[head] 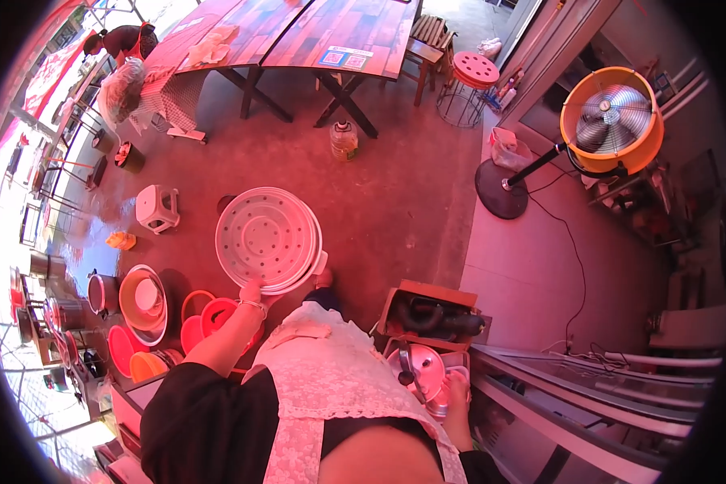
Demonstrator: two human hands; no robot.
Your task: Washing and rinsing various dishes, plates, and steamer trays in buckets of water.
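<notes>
My left hand (255, 293) grips the near rim of a stack of round, pale perforated steamer trays (263, 239). The stack is held out over the floor, and its top face shows many small holes. Down at the lower right, my right hand (457, 390) is against a shiny metal kettle (426, 370) with a dark handle. Its fingers are partly hidden, so I cannot tell whether it grips the kettle or something beside it. The kettle stands near a cardboard box (394, 302) holding a dark, bulky object (441, 317).
Red plastic basins (127, 351) and a metal basin (164, 308) with bowls lie at left. A white stool (157, 209), a plastic jug (343, 142) and a table (339, 36) stand ahead. A pedestal fan (611, 121) trails a cord on the right. A person (130, 42) bends at far left.
</notes>
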